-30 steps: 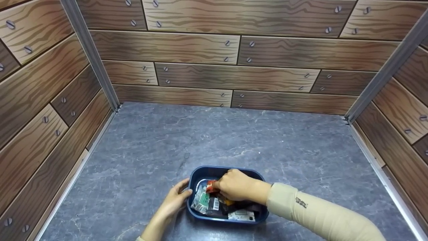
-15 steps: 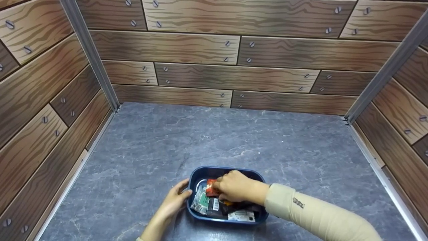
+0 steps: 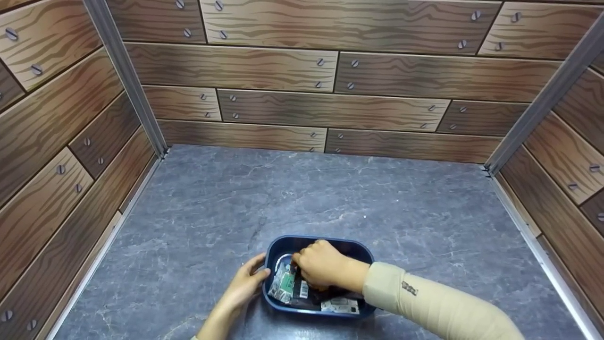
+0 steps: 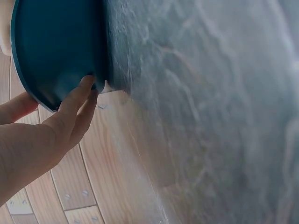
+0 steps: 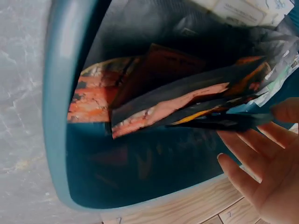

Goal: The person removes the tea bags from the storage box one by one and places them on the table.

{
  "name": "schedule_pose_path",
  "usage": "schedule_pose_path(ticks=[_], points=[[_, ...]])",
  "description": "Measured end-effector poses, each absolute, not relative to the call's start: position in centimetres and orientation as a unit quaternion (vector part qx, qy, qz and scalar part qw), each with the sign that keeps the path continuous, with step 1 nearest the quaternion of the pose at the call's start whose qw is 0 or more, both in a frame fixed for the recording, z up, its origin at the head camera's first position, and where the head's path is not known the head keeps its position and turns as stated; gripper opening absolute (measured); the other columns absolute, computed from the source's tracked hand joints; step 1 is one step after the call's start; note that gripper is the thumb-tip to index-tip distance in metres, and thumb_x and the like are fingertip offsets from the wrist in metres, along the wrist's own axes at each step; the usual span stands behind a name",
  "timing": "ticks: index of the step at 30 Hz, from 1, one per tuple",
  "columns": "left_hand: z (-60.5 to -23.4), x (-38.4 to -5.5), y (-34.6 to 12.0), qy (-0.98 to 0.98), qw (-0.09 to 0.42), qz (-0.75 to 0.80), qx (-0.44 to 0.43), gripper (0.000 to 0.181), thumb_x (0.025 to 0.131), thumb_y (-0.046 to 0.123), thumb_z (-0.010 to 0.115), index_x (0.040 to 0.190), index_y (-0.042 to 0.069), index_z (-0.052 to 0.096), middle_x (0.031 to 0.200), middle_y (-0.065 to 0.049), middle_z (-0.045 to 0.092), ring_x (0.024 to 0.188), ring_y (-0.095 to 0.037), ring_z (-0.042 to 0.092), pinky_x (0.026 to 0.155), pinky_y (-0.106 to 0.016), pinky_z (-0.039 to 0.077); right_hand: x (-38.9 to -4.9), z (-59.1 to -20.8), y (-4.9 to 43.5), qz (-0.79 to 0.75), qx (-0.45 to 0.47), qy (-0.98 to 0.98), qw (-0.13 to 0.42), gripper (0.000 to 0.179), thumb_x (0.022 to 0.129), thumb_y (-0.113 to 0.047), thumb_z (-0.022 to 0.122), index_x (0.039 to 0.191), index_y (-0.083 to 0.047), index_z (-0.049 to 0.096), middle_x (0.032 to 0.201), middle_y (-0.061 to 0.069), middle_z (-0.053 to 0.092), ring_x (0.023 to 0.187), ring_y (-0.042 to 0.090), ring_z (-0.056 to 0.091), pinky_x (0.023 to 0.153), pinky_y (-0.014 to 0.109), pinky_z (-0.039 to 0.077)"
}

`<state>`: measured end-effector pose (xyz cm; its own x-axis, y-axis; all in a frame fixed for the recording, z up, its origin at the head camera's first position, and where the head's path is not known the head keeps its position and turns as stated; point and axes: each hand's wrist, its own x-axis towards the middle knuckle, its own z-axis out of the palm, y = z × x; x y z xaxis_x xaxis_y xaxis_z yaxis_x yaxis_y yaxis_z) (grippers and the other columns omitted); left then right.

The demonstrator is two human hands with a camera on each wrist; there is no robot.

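Observation:
A blue plastic bin [image 3: 288, 309] holds several packets. My left hand [image 3: 245, 283] touches its left end, with fairly straight fingers [image 4: 70, 105] against the outer wall and the thumb by the rim. My right hand [image 3: 323, 267] is down inside the bin. In the right wrist view, its thumb and fingers pinch the end of a dark packet with orange print [image 5: 177, 102]. Another reddish packet [image 5: 93, 100] lies behind that one. A clear packet with a green label [image 3: 284, 283], a black packet with a barcode [image 3: 302, 290] and a white packet [image 3: 339, 305] lie around the hand.
The bin stands near the front of a grey marbled surface [image 3: 330, 193]. Wood-patterned panels [image 3: 273, 108] rise at the back and both sides, with metal corner posts [image 3: 132, 80] between them.
The right hand has shifted slightly left inside the bin. It now covers the orange-red packet that showed at its fingertips before. The left hand has stayed by the bin's end.

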<state>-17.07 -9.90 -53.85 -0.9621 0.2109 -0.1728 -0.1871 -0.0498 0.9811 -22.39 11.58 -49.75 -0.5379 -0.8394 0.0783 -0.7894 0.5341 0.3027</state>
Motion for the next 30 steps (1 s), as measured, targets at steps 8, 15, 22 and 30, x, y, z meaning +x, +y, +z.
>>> schedule_pose_path(ticks=[8, 15, 22, 30], points=[[-53.9, -17.1, -10.1, 0.682, 0.134, 0.719, 0.004, 0.054, 0.099, 0.003, 0.051, 0.146, -0.014, 0.031, 0.148, -0.035, 0.035, 0.118, -0.036, 0.057, 0.094, -0.045, 0.054, -23.1, -48.5, 11.7, -0.101, 0.48, -0.858, 0.154, 0.012, 0.074, -0.015, 0.077, 0.078, -0.012, 0.065, 0.061, -0.001, 0.06, 0.05, 0.017, 0.056, 0.041, 0.032, 0.045], [-53.9, -17.0, -10.1, 0.679, 0.135, 0.721, 0.01, 0.055, 0.098, 0.003, 0.051, 0.146, -0.014, 0.031, 0.147, -0.036, 0.035, 0.121, -0.04, 0.055, 0.096, -0.046, 0.053, -23.8, -45.6, 11.2, -0.059, 0.505, -0.843, 0.177, 0.017, 0.07, -0.007, 0.075, 0.085, -0.014, 0.07, 0.062, -0.001, 0.062, 0.053, 0.016, 0.056, 0.045, 0.029, 0.046], [-53.8, -17.1, -10.1, 0.678, 0.138, 0.722, 0.015, 0.054, 0.098, 0.002, 0.051, 0.146, -0.014, 0.03, 0.147, -0.036, 0.035, 0.121, -0.042, 0.054, 0.096, -0.046, 0.052, -25.6, -42.4, 11.0, -0.004, 0.487, -0.852, 0.192, 0.023, 0.074, -0.001, 0.072, 0.093, -0.014, 0.074, 0.068, 0.001, 0.068, 0.055, 0.016, 0.058, 0.049, 0.026, 0.048], [-53.9, -17.1, -10.0, 0.679, 0.138, 0.721, 0.01, 0.054, 0.098, 0.002, 0.051, 0.146, -0.015, 0.031, 0.147, -0.036, 0.035, 0.122, -0.043, 0.053, 0.096, -0.046, 0.052, -30.6, -43.3, 11.1, -0.007, 0.457, -0.859, 0.23, 0.005, 0.082, -0.01, 0.074, 0.08, -0.013, 0.071, 0.063, 0.005, 0.065, 0.053, 0.022, 0.058, 0.048, 0.033, 0.046]])
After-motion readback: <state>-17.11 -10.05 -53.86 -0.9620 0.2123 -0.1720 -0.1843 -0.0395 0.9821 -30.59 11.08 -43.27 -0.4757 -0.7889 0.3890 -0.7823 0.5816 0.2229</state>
